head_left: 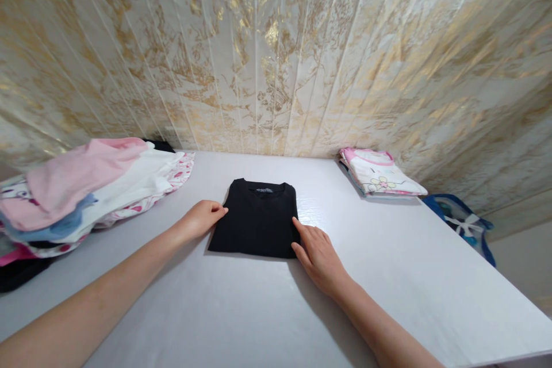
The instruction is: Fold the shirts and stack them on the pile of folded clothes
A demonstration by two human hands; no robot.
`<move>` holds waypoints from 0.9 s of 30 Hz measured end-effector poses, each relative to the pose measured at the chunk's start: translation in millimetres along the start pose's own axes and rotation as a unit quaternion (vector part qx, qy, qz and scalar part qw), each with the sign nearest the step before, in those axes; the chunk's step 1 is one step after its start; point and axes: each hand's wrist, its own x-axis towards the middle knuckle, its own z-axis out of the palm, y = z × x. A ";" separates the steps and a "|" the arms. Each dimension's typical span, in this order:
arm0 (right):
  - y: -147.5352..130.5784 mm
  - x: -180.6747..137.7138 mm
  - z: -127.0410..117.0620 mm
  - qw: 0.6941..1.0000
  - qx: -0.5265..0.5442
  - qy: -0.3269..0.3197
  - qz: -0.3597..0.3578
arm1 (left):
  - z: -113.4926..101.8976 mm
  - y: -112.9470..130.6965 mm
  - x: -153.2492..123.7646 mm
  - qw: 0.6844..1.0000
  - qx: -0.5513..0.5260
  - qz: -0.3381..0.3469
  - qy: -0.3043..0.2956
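Observation:
A black T-shirt [259, 221] lies folded into a neat block on the white table, its neckline and printed neck label at the far side. At its left edge, my left hand [202, 219] has thumb and fingers closed together on the fabric. My right hand [318, 253] rests against the opposite edge, index finger and thumb apart and touching the cloth. The undersides of both hands are hidden.
On the left of the white table [207, 316] lies a loose heap of pink, white and blue clothes [95, 184]. A folded stack with a flower-print shirt [382, 175] sits at the back right. Past the right edge is a blue-trimmed bag [463, 224]. A gold-patterned curtain [267, 57] hangs behind.

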 end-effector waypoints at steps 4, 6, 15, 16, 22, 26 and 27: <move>0.0 -0.9 0.1 1.000 0.013 0.004 -0.005 | 5.2 -1.6 -0.5 0.998 0.048 0.009 0.035; 3.4 -2.0 0.4 0.999 0.049 0.017 -0.006 | 9.1 -4.1 -1.5 0.998 0.047 0.006 0.050; 31.3 24.1 -13.2 0.979 0.152 0.043 0.133 | 5.7 -5.2 0.6 0.997 -0.040 -0.026 0.056; 31.9 31.1 -14.6 0.981 0.135 0.027 0.136 | 4.7 -4.1 1.6 0.997 -0.040 -0.030 0.054; 29.6 66.7 -2.2 0.981 0.093 0.000 0.171 | 7.8 -0.8 0.3 0.999 -0.037 -0.014 0.034; 28.7 73.5 12.1 0.978 0.102 0.023 0.181 | 10.7 -0.5 -4.5 0.999 -0.012 -0.016 0.048; 27.8 74.0 14.4 0.977 0.108 0.033 0.181 | 10.6 -0.1 -5.3 0.999 -0.008 -0.020 0.048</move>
